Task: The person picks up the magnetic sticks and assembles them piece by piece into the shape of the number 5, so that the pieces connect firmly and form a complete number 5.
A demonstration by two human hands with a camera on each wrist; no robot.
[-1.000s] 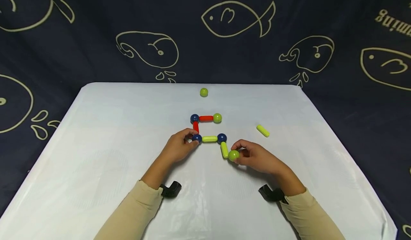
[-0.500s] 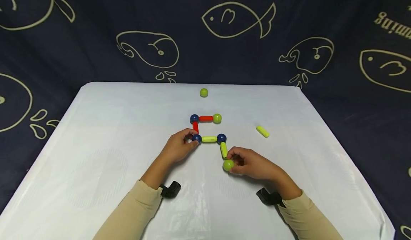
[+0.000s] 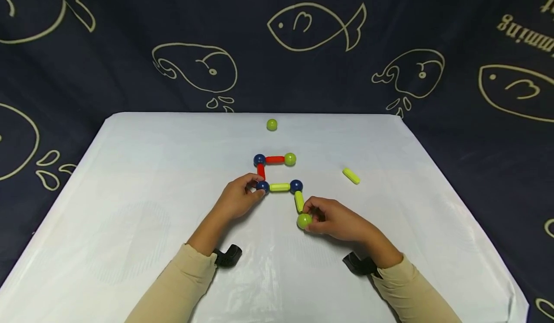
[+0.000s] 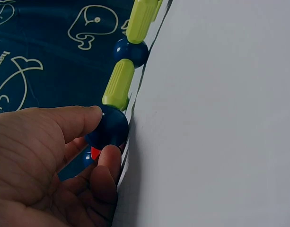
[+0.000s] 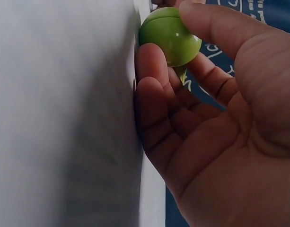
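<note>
My left hand (image 3: 237,198) pinches a dark blue ball (image 4: 109,128) between thumb and fingers at the chain's left corner. From that ball a yellow-green rod (image 3: 279,187) runs right to a second blue ball (image 3: 296,186), and a red rod (image 3: 261,171) leads away to a third blue ball (image 3: 259,160). Another red rod (image 3: 274,160) ends in a green ball (image 3: 290,159). A second yellow-green rod (image 3: 299,202) points toward the person from the middle blue ball. Right at its near end, my right hand (image 3: 339,219) pinches a green ball (image 5: 168,38).
One loose green ball (image 3: 271,124) lies near the far edge of the white table (image 3: 130,169). A loose yellow-green rod (image 3: 351,176) is to the right of the chain. Behind hangs a dark cloth (image 3: 320,82) with fish drawings.
My right hand has brought the green ball left and nearer the person, from beside the rod's tip to just below it. The left hand keeps its grip on the blue ball.
</note>
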